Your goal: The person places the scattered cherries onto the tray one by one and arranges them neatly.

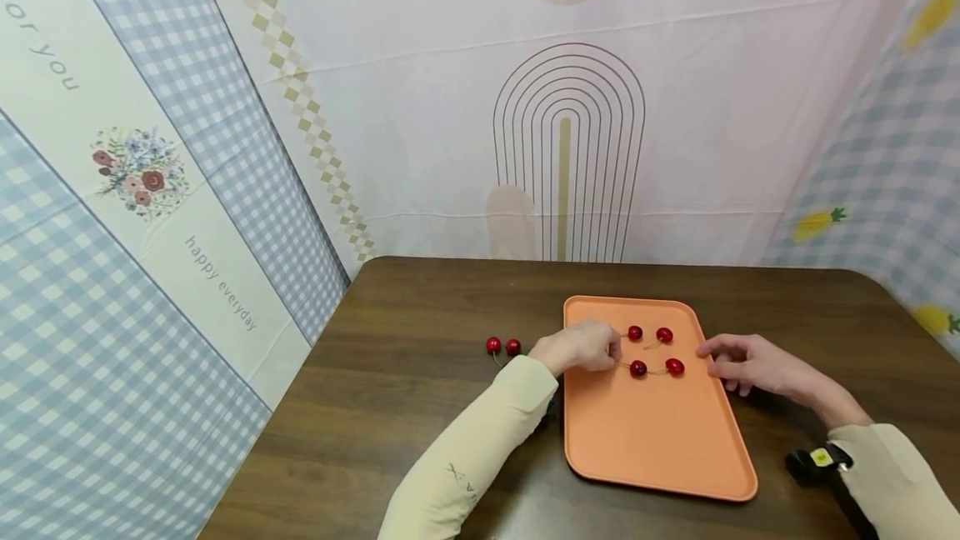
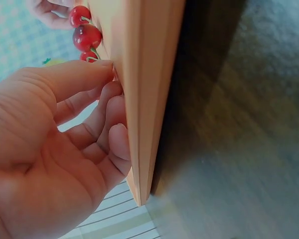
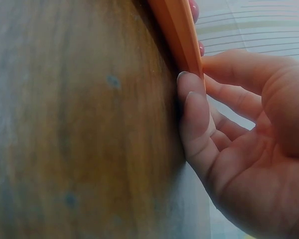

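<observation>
An orange tray [image 1: 660, 440] lies on the table with several red cherries on its far half. My left hand [image 1: 596, 346] reaches over the tray's left rim, thumb and index finger pinched together at the stem of a nearby cherry [image 1: 638, 369]. In the left wrist view, that hand [image 2: 65, 134] has its other fingers curled against the tray. Another cherry [image 1: 675, 367] lies to the right, and two more, a cherry [image 1: 635, 333] and a cherry [image 1: 664, 335], sit farther back. My right hand [image 1: 757, 365] grips the tray's right rim, fingers on its outer side [image 3: 194, 55].
Left of the tray, a pair of cherries [image 1: 493, 345] with stems lies on the dark wooden table [image 1: 420, 407]. A patterned cloth [image 1: 435, 132] hangs behind the table's far edge. Black bands are on both wrists, the right wrist band [image 1: 817, 461] showing beside the sleeve.
</observation>
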The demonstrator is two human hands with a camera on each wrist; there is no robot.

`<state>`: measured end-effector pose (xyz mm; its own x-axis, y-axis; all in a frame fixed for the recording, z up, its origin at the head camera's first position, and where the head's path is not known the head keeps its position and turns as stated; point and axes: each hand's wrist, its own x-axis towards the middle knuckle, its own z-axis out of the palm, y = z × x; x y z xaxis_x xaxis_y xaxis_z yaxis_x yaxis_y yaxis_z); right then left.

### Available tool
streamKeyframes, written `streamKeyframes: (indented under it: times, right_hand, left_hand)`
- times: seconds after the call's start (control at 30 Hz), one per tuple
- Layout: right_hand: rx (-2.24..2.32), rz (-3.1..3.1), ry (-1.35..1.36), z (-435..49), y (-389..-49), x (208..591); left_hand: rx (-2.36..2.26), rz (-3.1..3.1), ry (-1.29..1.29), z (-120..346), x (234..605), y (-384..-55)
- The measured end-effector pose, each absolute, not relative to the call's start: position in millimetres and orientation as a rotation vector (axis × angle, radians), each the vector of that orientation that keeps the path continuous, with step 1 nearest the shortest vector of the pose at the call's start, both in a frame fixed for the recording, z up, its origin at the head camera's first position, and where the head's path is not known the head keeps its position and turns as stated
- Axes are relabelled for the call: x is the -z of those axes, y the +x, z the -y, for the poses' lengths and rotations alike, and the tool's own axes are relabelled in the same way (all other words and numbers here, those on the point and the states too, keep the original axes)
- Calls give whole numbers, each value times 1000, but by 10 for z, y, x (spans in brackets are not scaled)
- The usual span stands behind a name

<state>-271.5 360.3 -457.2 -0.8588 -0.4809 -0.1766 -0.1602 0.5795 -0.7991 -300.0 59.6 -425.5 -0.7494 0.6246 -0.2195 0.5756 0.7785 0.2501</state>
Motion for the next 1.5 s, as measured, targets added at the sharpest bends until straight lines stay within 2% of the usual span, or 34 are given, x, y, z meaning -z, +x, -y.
streamKeyframes:
  times: [0.47, 0.97, 1.5]
  right_hand:
    - [1160, -2431, -531, -3606, -2735, 4561]
    - [1154, -2440, -519, -3594, -2722, 4561]
    - [1147, -2447, -487, -3594, -2726, 4543]
  left_hand:
    - [-288, -2643, 906, -470, 4099, -2963]
    - [-502, -2710, 923, 178, 3743, -2787]
    - [-595, -2723, 962, 813, 3773, -2454]
